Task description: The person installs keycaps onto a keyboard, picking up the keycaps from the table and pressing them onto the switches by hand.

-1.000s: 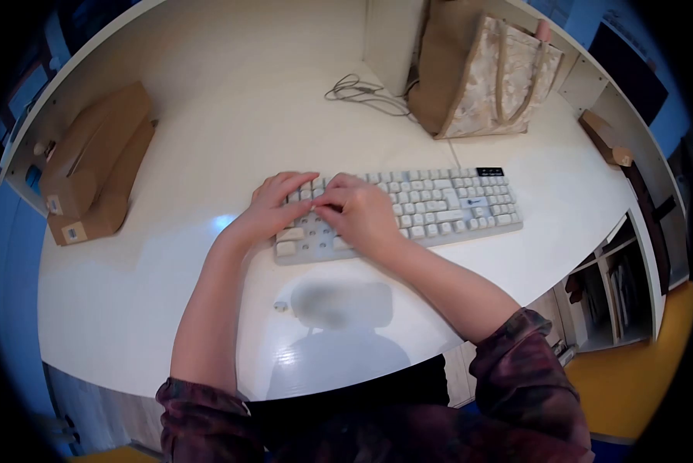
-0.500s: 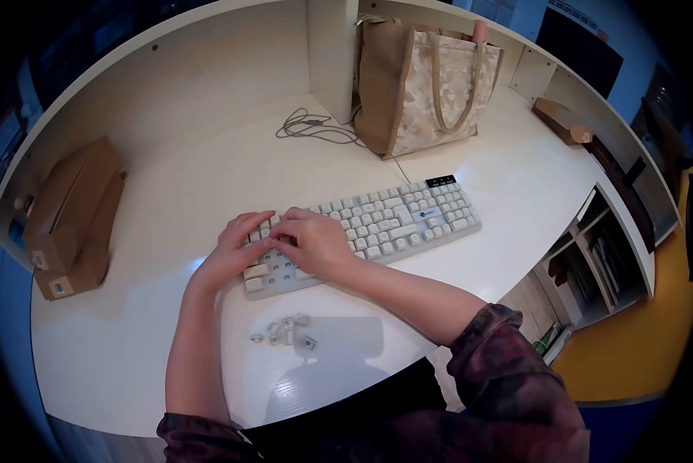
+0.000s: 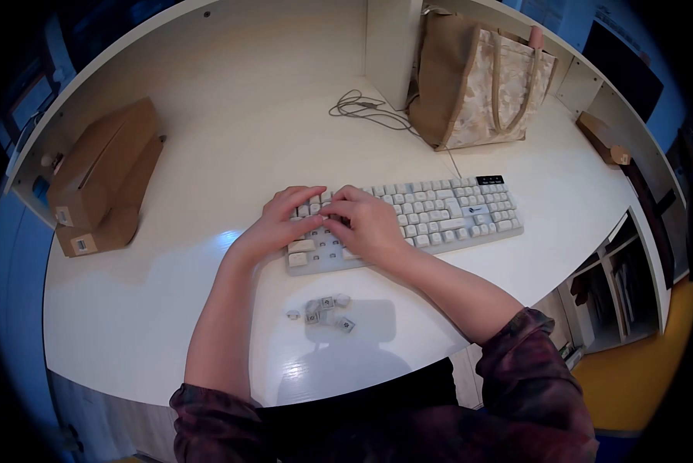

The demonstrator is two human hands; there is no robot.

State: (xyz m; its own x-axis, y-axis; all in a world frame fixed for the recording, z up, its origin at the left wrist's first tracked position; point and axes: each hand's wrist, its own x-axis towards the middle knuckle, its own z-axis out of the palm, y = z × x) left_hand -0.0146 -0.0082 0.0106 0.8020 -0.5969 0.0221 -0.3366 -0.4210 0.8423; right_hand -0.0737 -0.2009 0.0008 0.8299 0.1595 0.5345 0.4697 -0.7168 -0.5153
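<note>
A white keyboard (image 3: 439, 212) lies on the desk, with several keycaps off its left part and bare sockets showing there. Over those sockets, my right hand (image 3: 366, 224) is closed in a pinch; whatever lies between its fingertips is too small to make out. My left hand (image 3: 277, 224) rests at the keyboard's left end, thumb and fingers apart, its thumb tip close to the right hand's fingertips. Several loose keycaps (image 3: 327, 303) lie in a small group on the desk in front of the keyboard.
Brown cardboard boxes (image 3: 103, 181) stand at the left. A patterned bag (image 3: 489, 89) is at the back right, beside a coiled cable (image 3: 358, 108). Farther right are a small cardboard box (image 3: 603, 139) and a shelf unit (image 3: 620, 285) below the desk edge.
The camera view has shifted, moving the scene sideways in the picture. Both hands stay at the keyboard's left part, with only slight finger movement.
</note>
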